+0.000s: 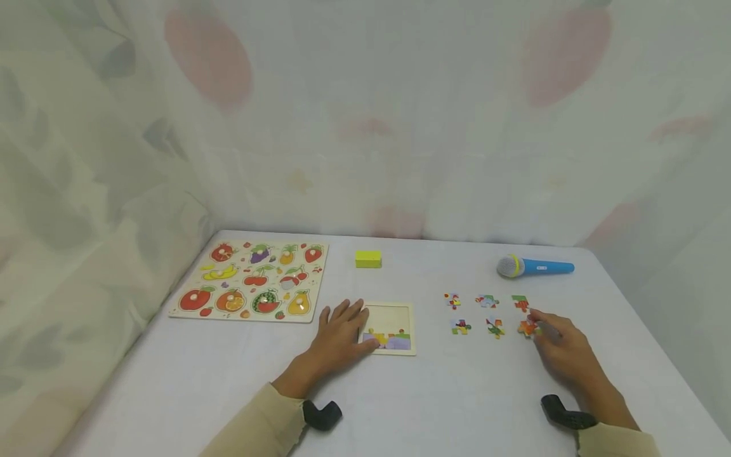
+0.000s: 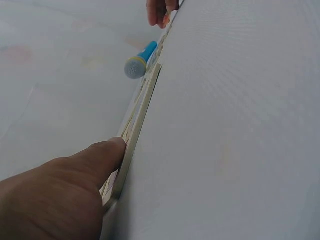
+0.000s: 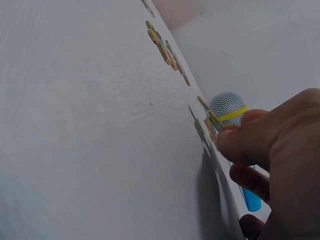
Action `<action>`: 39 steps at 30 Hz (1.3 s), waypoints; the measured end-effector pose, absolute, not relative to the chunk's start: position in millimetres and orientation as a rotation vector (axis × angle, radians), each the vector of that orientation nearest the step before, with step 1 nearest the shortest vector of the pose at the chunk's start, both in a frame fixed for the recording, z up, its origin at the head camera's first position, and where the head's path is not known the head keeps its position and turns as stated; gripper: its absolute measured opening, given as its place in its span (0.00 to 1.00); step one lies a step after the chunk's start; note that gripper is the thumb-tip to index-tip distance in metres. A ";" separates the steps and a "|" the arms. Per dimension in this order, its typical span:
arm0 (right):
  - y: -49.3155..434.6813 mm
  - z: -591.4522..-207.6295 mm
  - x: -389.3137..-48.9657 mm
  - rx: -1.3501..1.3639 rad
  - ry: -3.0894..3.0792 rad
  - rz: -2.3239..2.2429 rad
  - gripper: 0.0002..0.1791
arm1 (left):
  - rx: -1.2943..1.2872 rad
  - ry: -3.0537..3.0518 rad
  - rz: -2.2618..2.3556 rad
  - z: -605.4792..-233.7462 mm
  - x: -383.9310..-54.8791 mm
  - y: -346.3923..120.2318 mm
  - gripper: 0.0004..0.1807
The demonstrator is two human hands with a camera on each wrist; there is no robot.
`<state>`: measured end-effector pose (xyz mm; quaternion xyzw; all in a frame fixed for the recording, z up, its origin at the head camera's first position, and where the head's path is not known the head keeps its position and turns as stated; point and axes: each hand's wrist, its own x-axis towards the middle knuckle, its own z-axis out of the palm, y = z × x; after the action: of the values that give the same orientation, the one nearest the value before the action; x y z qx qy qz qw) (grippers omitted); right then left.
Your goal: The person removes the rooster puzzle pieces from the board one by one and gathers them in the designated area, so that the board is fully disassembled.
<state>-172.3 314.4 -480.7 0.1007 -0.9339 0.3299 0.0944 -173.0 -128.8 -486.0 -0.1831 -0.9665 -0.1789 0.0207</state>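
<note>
My left hand lies over the left side of a small wooden puzzle frame, its thumb on the lower part. Joined jigsaw pieces fill the bottom of this frame, and bare wood shows above them. In the left wrist view the thumb presses on the frame's edge. Over to the right, my right hand pinches an orange and red jigsaw piece between thumb and fingers. The right wrist view shows that piece tilted and raised off the table. Several loose pieces lie in two rows left of this hand.
A fruit peg board lies at the back left. Behind the frame sits a yellow block. A blue toy microphone lies at the back right, beyond the loose pieces. Patterned cloth hangs along the table's back and sides.
</note>
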 end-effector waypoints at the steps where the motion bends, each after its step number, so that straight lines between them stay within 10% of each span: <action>1: 314.1 -481.4 -173.1 0.301 -2.770 0.964 0.25 | -0.566 -2.997 -0.552 -485.3 -173.0 -129.2 0.40; 39: 233.2 -398.1 -159.2 0.668 -2.352 1.010 0.33 | -0.572 -2.978 -0.593 -485.6 -170.9 -129.2 0.39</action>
<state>-159.2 233.2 -398.1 0.2449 -0.8619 0.3700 0.2454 -170.9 -129.2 -485.6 -0.1850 -0.9635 -0.1918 0.0260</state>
